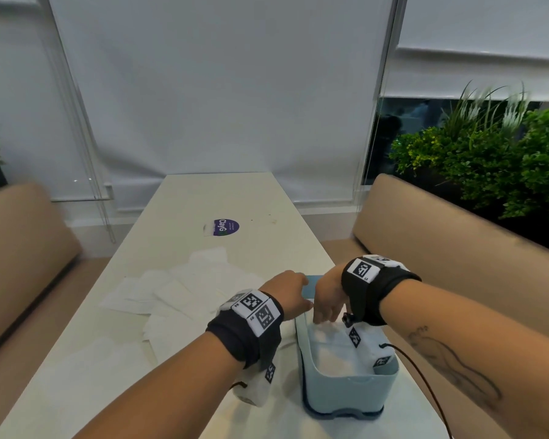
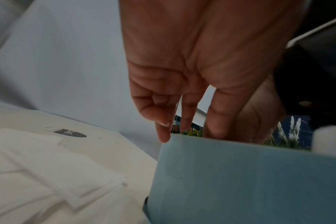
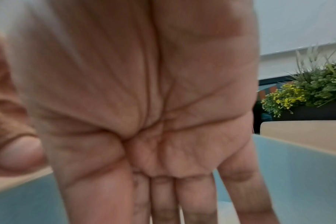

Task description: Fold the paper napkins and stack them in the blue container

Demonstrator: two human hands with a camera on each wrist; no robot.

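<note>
Squarely at the near right of the white table, the blue container stands upright, mouth open to the top; its long axis runs straight away from the person, one short end nearest them; folded white napkins lie flat inside it. The right hand dips into the far end, its fingers straight and pointing down, gripping nothing; whether the tips press the napkins cannot be told. The left hand hangs at the far left corner, fingers loose and mostly straight, one fingertip touching the rim, holding nothing. Loose unfolded napkins overlap on the table just left of the container; a round purple sticker lies farther along; tan benches flank the table; green plants stand behind the right one.
</note>
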